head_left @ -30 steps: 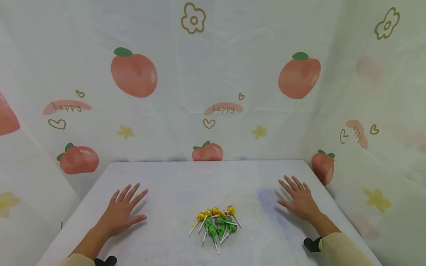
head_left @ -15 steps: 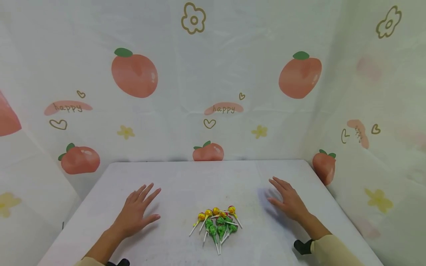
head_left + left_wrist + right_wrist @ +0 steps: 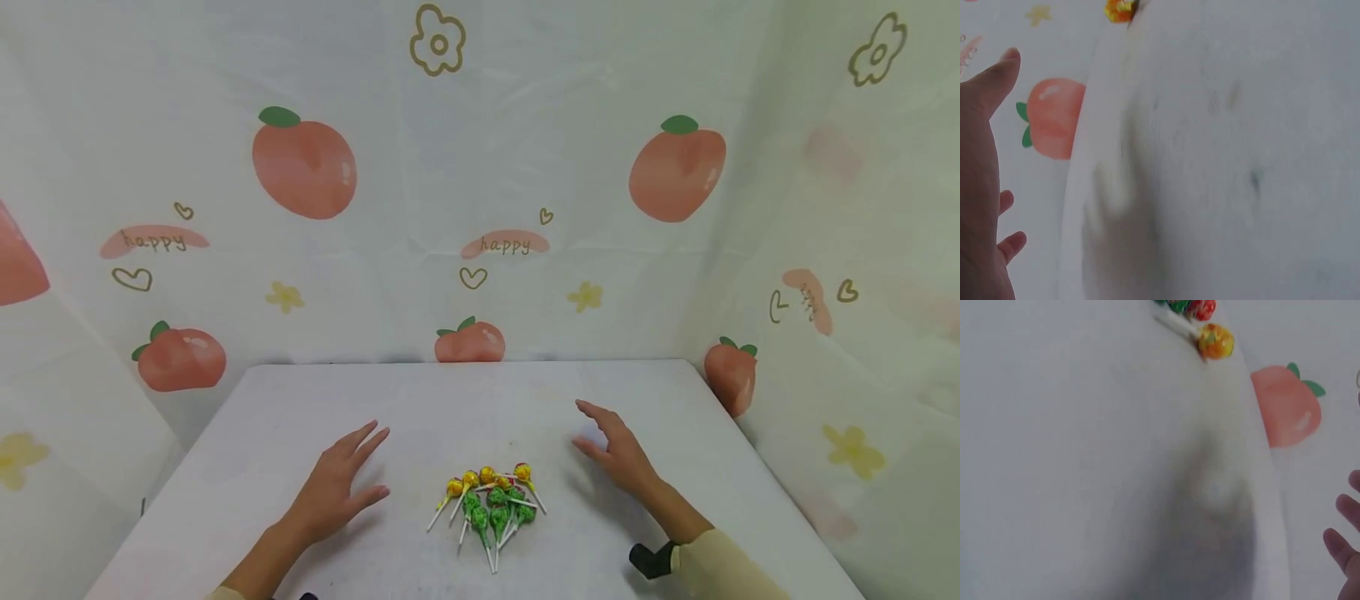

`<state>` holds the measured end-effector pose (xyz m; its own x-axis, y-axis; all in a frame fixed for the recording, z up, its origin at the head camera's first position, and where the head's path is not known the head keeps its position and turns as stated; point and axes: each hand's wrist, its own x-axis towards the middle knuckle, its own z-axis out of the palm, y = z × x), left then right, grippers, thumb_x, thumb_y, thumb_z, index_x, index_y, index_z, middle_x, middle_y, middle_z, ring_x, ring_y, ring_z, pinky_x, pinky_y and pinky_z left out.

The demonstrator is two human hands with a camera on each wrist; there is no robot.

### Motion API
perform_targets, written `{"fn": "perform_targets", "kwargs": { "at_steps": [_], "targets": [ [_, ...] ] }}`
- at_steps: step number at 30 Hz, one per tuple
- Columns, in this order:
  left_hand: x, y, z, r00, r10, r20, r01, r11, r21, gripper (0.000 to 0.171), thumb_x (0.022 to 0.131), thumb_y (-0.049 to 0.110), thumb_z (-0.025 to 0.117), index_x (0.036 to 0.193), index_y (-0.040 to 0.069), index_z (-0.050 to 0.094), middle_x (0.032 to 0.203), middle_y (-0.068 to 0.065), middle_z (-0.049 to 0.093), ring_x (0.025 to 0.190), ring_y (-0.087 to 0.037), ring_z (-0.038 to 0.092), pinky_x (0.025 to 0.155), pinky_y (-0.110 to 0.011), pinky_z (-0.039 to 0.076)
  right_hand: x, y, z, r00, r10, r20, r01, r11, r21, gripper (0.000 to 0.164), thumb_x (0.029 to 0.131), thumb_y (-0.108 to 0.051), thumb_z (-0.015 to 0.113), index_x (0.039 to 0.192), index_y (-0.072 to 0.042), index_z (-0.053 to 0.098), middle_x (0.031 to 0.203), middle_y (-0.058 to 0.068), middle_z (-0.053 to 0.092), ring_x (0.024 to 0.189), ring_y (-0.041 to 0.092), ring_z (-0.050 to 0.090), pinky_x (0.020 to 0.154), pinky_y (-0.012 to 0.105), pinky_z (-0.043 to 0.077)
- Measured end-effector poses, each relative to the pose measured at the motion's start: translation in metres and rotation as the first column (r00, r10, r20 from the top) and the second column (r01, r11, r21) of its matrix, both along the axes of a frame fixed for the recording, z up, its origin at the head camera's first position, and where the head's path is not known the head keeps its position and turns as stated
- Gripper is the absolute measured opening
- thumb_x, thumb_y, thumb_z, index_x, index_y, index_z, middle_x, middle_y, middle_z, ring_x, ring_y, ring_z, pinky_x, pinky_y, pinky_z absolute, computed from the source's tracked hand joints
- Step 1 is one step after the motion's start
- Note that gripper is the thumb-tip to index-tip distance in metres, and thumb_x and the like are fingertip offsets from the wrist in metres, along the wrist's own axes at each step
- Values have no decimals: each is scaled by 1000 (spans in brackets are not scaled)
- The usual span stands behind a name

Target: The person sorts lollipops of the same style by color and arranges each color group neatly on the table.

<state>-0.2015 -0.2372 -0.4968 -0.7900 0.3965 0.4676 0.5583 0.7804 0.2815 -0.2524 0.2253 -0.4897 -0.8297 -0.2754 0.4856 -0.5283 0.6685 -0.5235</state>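
I see green lollipops [image 3: 480, 517] nearest, at 6 o'clock, white sticks [image 3: 490, 558] overlapping. Left hand [image 3: 328, 493], off at their 9, has fingers loosely spread, holding nothing. Yellow lollipops [image 3: 470, 480] fan behind, 10 to 1. Right hand [image 3: 627, 458], at 2, thumb apart from fingers, holds nothing. Risk, I judge: pulling one overlapped stick could drag neighbours; nudged round heads could roll. I have room sideways between hands and lollipops; table [image 3: 480, 400] ends at 12, cloth backdrop [image 3: 390, 292] beyond.
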Motion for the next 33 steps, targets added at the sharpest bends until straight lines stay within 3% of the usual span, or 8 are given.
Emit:
{"fn": "perform_targets", "kwargs": {
  "at_steps": [6, 9, 14, 18, 27, 33],
  "targets": [
    [-1, 20, 2, 997, 15, 77, -22, 996, 91, 80, 84, 36, 75, 152, 22, 35, 152, -6, 36, 134, -30, 37, 99, -60, 31, 0, -19, 3, 999, 32, 35, -28, 994, -104, 54, 87, -11, 73, 137, -4, 52, 127, 14, 61, 112, 29, 58, 86, 50, 49],
    [-3, 30, 1, 994, 15, 108, -31, 989, 144, 78, 85, 35, 74, 151, 22, 36, 153, -3, 35, 135, -29, 36, 100, -60, 31, -1, -29, 4, 994, 50, 92, -34, 986, -166, 49, 89, -11, 71, 135, -4, 54, 123, 15, 63, 110, 29, 59, 87, 51, 48],
    [-4, 47, -3, 987, -5, 163, -33, 972, 233, 77, 87, 31, 73, 152, 32, 32, 152, 1, 37, 137, -26, 35, 103, -59, 31, -2, -44, 3, 973, 63, 223, -6, 969, -248, 41, 92, -15, 68, 130, -8, 58, 118, 15, 65, 106, 26, 61, 87, 44, 49],
    [-4, 58, -8, 981, -34, 191, -28, 949, 313, 74, 87, 26, 74, 150, 32, 36, 150, 3, 41, 136, -25, 36, 103, -57, 31, -3, -56, 1, 952, 95, 291, -8, 958, -286, 38, 93, -15, 66, 128, -6, 60, 113, 13, 67, 105, 25, 61, 86, 38, 48],
    [-9, 81, -16, 945, -77, 319, -67, 907, 416, 55, 88, 25, 72, 140, 20, 54, 140, 3, 50, 131, -25, 41, 103, -56, 31, -10, -78, -3, 903, 167, 395, -65, 963, -260, 31, 94, -18, 64, 121, -2, 63, 105, 7, 68, 95, 24, 62, 82, 39, 49],
    [-14, 90, -27, 931, -124, 344, -56, 882, 468, 41, 89, 20, 71, 129, 15, 63, 124, 4, 62, 117, -23, 53, 97, -50, 40, -21, -91, -8, 841, 230, 490, -161, 971, -179, 28, 95, -21, 64, 117, -5, 67, 104, 3, 67, 88, 17, 59, 74, 30, 51]
  ]
}}
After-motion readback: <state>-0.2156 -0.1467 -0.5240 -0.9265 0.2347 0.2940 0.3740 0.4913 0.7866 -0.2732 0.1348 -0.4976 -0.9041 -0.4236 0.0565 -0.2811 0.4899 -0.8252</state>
